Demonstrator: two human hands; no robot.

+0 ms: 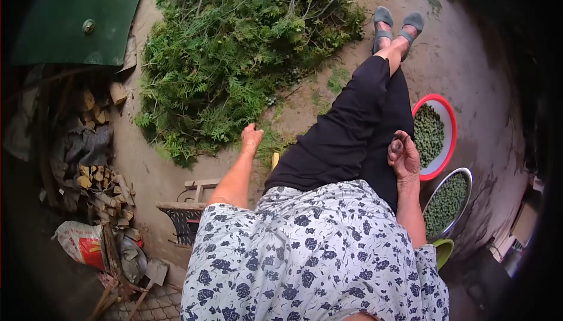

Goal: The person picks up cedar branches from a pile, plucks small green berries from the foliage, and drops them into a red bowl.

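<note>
The left hand (252,138) is at the near edge of the feathery green branch heap (234,69), grip unclear; right of the heap, the right hand (404,157) curls, contents unclear, beside a red-rimmed white basin (451,139) of green berries (428,130).

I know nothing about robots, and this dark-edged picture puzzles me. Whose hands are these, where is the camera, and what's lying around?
There is no machine arm here: a person works with two bare hands. The single picture comes from a camera worn on their head, looking forward and down, so you see their patterned shirt and dark trousers from above.

On the bare ground lies a big pile of green branches. The left hand is at its near edge; whether it grips anything is unclear. The right hand is palm up with fingers curled, beside a red-rimmed basin; I can't tell if it holds something. That basin and the pale-rimmed one hold small green pieces.
</note>
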